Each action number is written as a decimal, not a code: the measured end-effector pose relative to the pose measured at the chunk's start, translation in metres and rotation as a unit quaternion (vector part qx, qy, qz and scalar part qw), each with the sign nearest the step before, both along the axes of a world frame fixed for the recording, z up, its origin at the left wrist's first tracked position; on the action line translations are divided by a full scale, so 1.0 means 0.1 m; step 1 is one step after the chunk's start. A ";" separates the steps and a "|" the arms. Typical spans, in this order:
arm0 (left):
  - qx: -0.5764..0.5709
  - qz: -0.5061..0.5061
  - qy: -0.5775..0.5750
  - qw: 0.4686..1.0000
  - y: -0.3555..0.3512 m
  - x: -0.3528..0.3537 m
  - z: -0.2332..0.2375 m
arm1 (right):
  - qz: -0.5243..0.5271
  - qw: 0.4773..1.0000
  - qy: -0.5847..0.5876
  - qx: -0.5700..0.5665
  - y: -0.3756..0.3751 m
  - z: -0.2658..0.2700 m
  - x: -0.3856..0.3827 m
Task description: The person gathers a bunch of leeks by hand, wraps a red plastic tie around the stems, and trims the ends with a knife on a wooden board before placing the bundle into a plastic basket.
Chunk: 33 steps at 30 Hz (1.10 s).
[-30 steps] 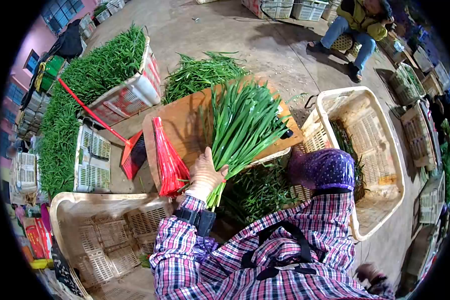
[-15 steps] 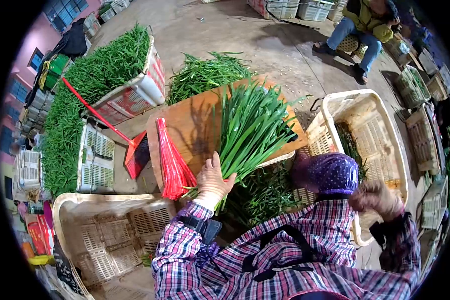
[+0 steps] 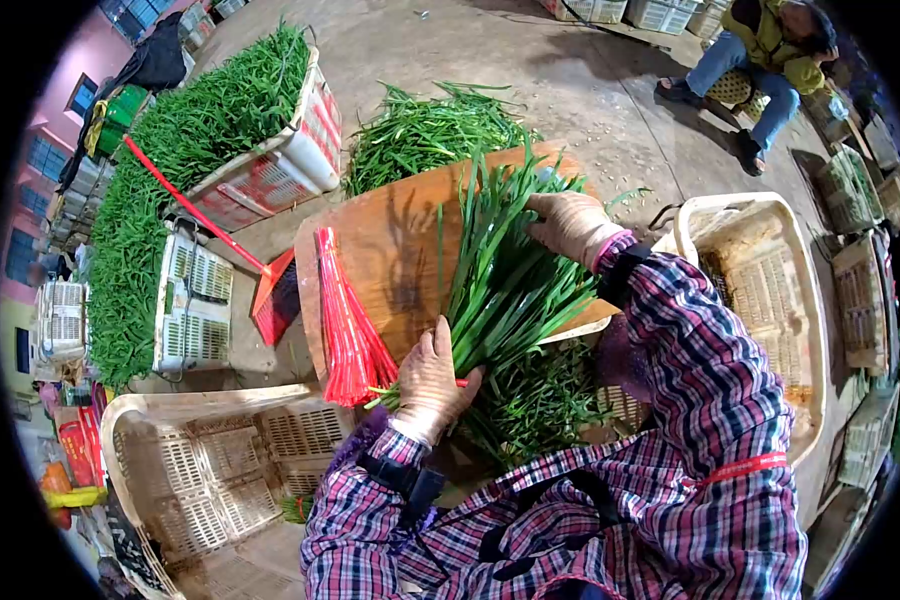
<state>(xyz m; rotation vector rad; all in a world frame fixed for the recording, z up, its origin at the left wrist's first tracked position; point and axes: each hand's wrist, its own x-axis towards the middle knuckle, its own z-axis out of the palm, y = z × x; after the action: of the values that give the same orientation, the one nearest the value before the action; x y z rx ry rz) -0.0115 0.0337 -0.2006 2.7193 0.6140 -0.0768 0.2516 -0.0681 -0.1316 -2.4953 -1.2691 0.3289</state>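
Note:
A bunch of long, flat green leaves, like Chinese chives (image 3: 485, 290), lies across a brown wooden board (image 3: 385, 250). My left hand (image 3: 432, 385), in a pale glove, is closed round the stem end at the board's near edge. My right hand (image 3: 570, 228), gloved too, has its fingers curled over the leafy far end on the right side; some fingertips are hidden among the leaves. Just left of the bunch is a fanned bundle of red plastic ties (image 3: 345, 325), its loose ends close to my left hand.
An open crate (image 3: 220, 395) stands at the near left, another (image 3: 820, 330) at the right. Greens fill a crate (image 3: 300, 150) beyond a red-handled dustpan (image 3: 278, 285). Loose greens (image 3: 435, 130) lie behind the board. A seated person (image 3: 755, 70) is at the far right.
My right hand has come from beside my body at the right to the leafy end of the bunch. My left hand still grips the stem end.

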 end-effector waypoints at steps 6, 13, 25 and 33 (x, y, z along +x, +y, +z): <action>-0.020 0.008 0.024 0.999 0.00 0.01 0.02 | 0.084 0.987 -0.080 -0.108 0.12 -0.07 0.08; -0.002 -0.002 0.000 1.000 0.02 0.00 -0.03 | 0.123 0.991 -0.044 -0.035 -0.02 -0.01 0.10; -0.216 0.029 -0.040 0.975 0.30 0.03 -0.17 | 0.196 0.835 0.513 0.022 -1.13 0.09 -1.02; -0.516 0.139 0.017 0.845 0.64 0.25 -0.02 | -0.233 0.684 0.688 0.063 -1.00 -0.97 -1.62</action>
<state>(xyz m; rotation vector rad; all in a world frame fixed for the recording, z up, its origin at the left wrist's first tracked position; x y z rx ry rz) 0.0133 0.0980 -0.2026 1.5709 0.6970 -0.2892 0.0899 -0.1680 -0.2285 -1.4808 0.0078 1.4876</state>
